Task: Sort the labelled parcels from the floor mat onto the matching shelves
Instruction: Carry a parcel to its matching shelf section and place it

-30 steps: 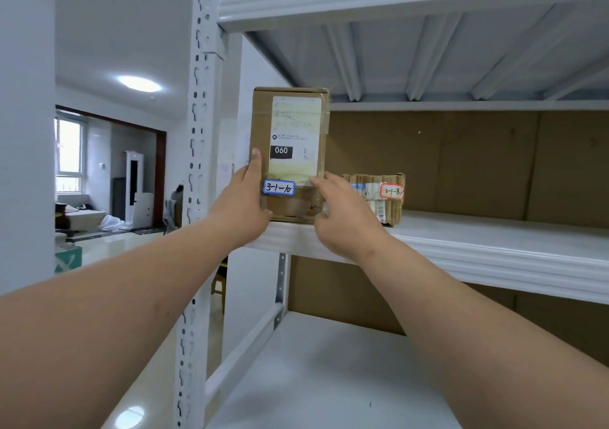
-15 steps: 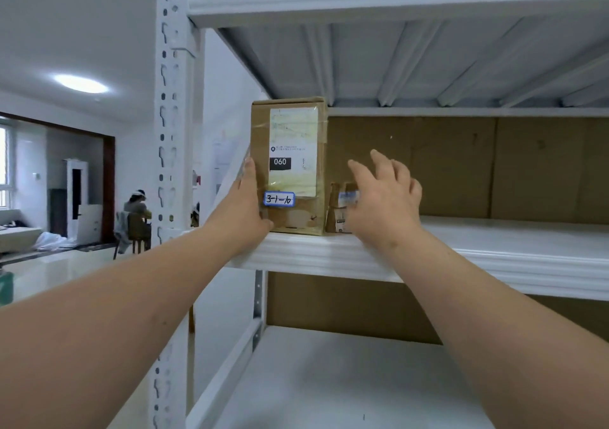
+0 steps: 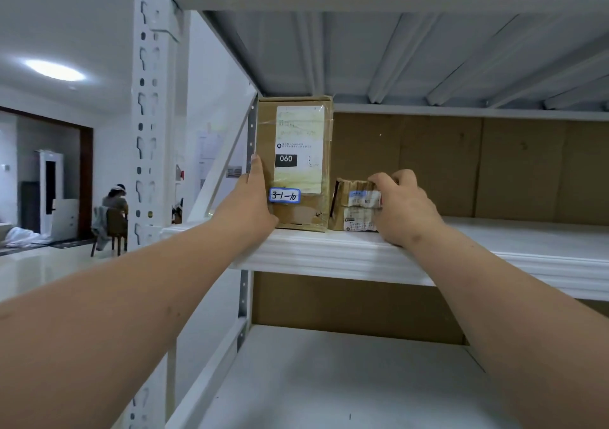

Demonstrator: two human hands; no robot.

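Observation:
A tall brown parcel (image 3: 296, 211) stands upright at the left end of the white shelf (image 3: 329, 254). It carries a white label reading 060 and a blue-edged tag (image 3: 284, 195) reading 3-1-10. My left hand (image 3: 252, 204) rests against its left side, thumb up along the edge. Right beside it sits a small taped parcel (image 3: 354, 206). My right hand (image 3: 403, 206) grips that small parcel from the right and top, hiding its right half.
The white shelf stretches to the right with brown cardboard backing (image 3: 461, 165) behind. A lower shelf (image 3: 329, 379) lies below and another shelf above. The perforated upright post (image 3: 148, 132) stands left. A person (image 3: 113, 211) sits on a chair in the far room.
My right hand left the tall parcel, moved right and closed on the small parcel. My left hand stayed against the tall parcel. The camera shifted, so the rack moved in view.

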